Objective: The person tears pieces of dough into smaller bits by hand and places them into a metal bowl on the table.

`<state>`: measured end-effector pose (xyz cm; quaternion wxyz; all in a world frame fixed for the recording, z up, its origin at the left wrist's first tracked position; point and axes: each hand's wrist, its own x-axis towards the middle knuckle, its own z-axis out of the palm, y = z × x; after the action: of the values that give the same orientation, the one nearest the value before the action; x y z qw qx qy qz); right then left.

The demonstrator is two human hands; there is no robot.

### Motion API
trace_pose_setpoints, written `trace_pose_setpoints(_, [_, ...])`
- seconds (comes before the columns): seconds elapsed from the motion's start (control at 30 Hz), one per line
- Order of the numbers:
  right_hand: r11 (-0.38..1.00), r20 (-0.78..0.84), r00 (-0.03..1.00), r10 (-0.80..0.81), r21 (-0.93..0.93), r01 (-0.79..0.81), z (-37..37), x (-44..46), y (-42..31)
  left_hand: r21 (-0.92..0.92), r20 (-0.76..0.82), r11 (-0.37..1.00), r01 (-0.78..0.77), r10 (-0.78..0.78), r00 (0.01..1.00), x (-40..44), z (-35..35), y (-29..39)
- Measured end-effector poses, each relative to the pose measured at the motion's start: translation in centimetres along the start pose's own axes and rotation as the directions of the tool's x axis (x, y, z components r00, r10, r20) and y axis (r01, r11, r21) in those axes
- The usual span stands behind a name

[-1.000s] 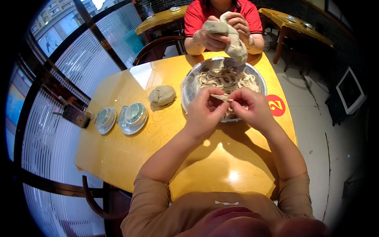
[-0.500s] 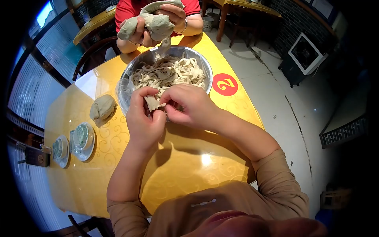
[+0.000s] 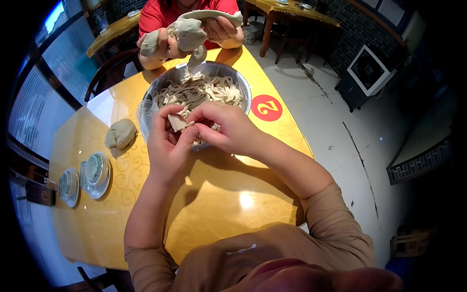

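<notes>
Over the near rim of a large metal bowl [image 3: 245, 90], my left hand [image 3: 168, 138] holds a flat, pale piece of dough [image 3: 176, 122] between thumb and fingers. My right hand [image 3: 224, 127] pinches the right end of that same piece, its fingertips close to the left thumb. Torn dough strips [image 3: 202, 92] fill the bowl, which has a clear plastic lining. Across the table, a person in a red top holds a big lump of dough [image 3: 188, 35] in both hands, with one part hanging over the bowl's far side.
Another dough lump [image 3: 120, 134] rests on the yellow table [image 3: 214, 204], left of the bowl. Wrapped dishes on plates [image 3: 97, 176] stand farther left, near a dark box [image 3: 40, 193]. A red number sign [image 3: 266, 108] lies right of the bowl.
The view has swung to the right, so the bowl and table appear farther left. My hands still hold dough over the bowl. The other person's dough lump has been stretched wider.
</notes>
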<state>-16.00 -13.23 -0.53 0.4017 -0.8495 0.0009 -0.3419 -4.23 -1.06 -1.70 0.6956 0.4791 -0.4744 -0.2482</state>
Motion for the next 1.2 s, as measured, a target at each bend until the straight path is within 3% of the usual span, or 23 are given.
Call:
trace_pose_setpoints(0.1, [0.989,0.019,0.991,0.135,0.062,-0.136,-0.3,0.0,-0.6,0.058,-0.025,0.997,0.051,-0.049,0.998,-0.2,-0.1,0.1])
trace_pose_setpoints(0.17, [0.996,0.022,0.997,0.08,0.043,-0.081,-0.3,0.0,-0.3,0.01,0.015,0.998,-0.057,0.057,0.998,-0.1,0.1,-0.3])
trace_pose_setpoints(0.2, [0.989,0.038,0.991,0.125,0.073,-0.127,-0.5,0.0,-0.7,0.071,0.018,0.992,-0.109,0.108,0.994,-0.1,0.2,-0.5])
trace_pose_setpoints(0.3, [0.95,0.065,0.976,0.209,0.223,-0.218,-0.6,0.0,-0.9,0.071,0.042,0.997,-0.018,0.015,0.999,-0.4,0.1,0.3])
trace_pose_setpoints(0.43, [0.836,0.173,0.936,0.305,0.423,-0.351,-0.5,0.1,0.0,0.018,0.037,1.0,-0.008,0.007,0.999,-0.4,0.3,0.4])
trace_pose_setpoints(0.57, [0.781,0.194,0.941,0.277,0.525,-0.338,-0.1,0.1,0.3,0.054,-0.032,0.999,0.004,-0.002,0.999,-0.3,0.0,-0.2])
trace_pose_setpoints(0.67, [0.917,0.205,0.96,0.19,0.312,-0.248,-0.6,0.3,0.1,0.044,-0.034,0.998,-0.044,0.046,0.998,-0.2,0.0,-0.4])
trace_pose_setpoints(0.77, [0.836,0.261,0.942,0.212,0.451,-0.313,-0.7,0.3,0.9,-0.003,-0.027,0.999,-0.042,0.042,0.999,-0.2,0.3,-0.3])
trace_pose_setpoints(0.97, [0.766,0.291,0.929,0.227,0.536,-0.355,-0.7,0.2,1.1,0.014,-0.021,0.998,-0.058,0.059,0.998,-0.3,0.4,-0.1])
trace_pose_setpoints(1.07, [0.914,0.241,0.958,0.155,0.333,-0.231,-1.0,0.3,0.2,0.065,-0.014,0.995,-0.077,0.078,0.997,-0.3,0.5,0.2])
trace_pose_setpoints(1.2, [0.965,0.231,0.965,0.125,0.199,-0.172,-1.2,0.4,-0.3,0.11,0.0,0.988,-0.108,0.108,0.994,-0.5,0.3,0.6])
